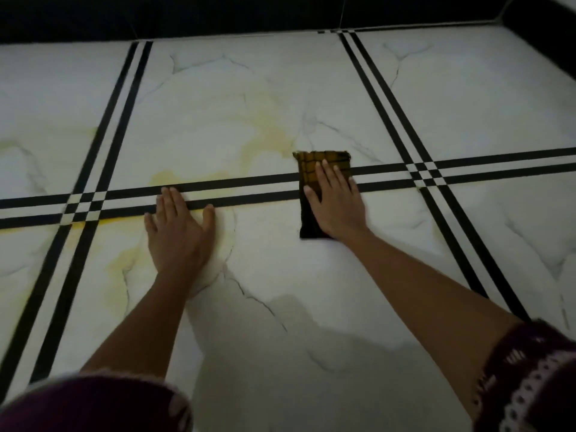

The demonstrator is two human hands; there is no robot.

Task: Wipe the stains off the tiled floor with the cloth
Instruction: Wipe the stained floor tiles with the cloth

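Across the whole view lay the tiled floor (pixel 311 322), white marble-look tiles with thin grey veins, split by double black stripes (pixel 249 188) that crossed at left and at right. Dark skirting (pixel 218 14) ran along the far edge and turned the corner at top right.

Both bare forearms reached forward from the bottom edge. A dark maroon left sleeve (pixel 93 403) showed at bottom left, and a right sleeve (pixel 530 378) with a pale patterned cuff at bottom right.

Yellow stains (pixel 268 132) spread over the far centre tile, left of the cloth. More yellow sat along the stripes by the left hand, at the left crossing, and on the near tile left of the left wrist. Edges were blurry, so the exact extent was hard to tell.

Left hand (pixel 179 235) lay flat on the floor, palm down, fingers straight and slightly spread, holding nothing. Its fingertips reached the nearer black stripe, with the thumb out to the right.

Right hand (pixel 338 201) lay palm down on the cloth, fingers straight and pressing on it, not curled round it.

Cloth (pixel 314 157), a folded rectangle in dark yellow with a black check, lay flat across the double stripes between the two crossings. Its far left corner was just beside the big stain, and its near end looked nearly black.
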